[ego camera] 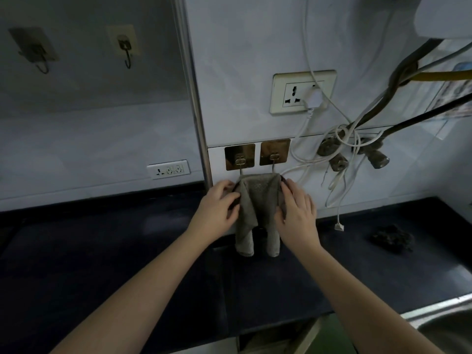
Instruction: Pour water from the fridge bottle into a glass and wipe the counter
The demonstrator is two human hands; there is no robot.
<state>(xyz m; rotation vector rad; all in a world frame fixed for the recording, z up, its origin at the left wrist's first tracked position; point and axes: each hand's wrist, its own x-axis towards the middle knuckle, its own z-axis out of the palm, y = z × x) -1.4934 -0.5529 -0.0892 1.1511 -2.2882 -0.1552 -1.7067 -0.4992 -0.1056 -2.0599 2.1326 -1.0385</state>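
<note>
Clearly the grey cloth (258,200) hangs where it does so it can dry and stay off the worktop (127,251): it is draped over a thin rail held by two brass-coloured hooks (256,155) stuck to the wall, with its two ends dangling down toward the dark surface. Both hands are on it, one at each side. The left hand (219,205) has its fingers curled around the cloth's left edge near the top, and the right hand (296,208) lies against the right edge, its thumb seemingly tucked behind the fabric, though how firmly it pinches is hard to tell. The hands are apart, with the cloth between them.

Holding both sides at once makes sense for a limp thing on a rail. Pulled from one side only, it would probably slide and bunch up. Whether it is coming off or being put on the rail cannot be said from this view.

No bottle or glass is in view, so the pouring part cannot be judged. White cables (332,154) hang loose just to the right, from a wall socket (302,92), near enough that a careless tug might catch one. A dark clump (390,238) lies on the worktop farther right, and a sink (444,320) edge shows at the lower right corner.
</note>
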